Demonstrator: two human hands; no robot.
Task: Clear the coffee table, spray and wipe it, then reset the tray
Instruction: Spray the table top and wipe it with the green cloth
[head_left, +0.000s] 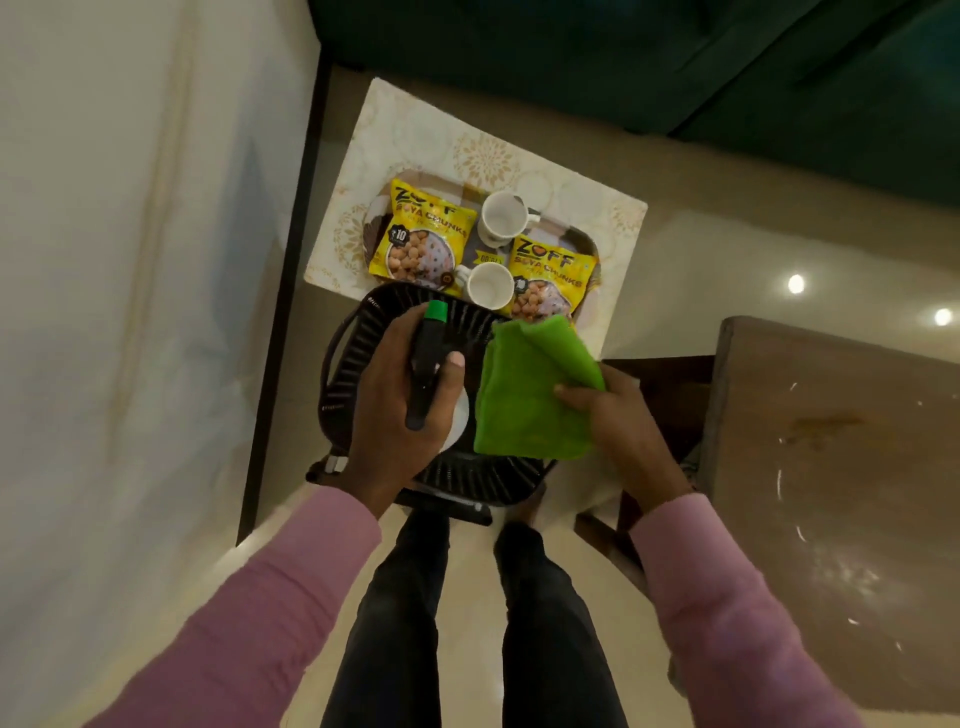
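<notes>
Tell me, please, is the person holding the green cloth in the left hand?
No, the right hand pinches the green cloth, while the left hand grips the spray bottle.

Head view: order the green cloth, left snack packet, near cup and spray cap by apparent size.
1. cloth, though it is held nearer the camera, which enlarges it
2. left packet
3. near cup
4. cap

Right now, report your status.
Left hand grips spray bottle. Right hand holds green cloth. Loaded tray sits off the coffee table; visible tabletop bare.
</notes>
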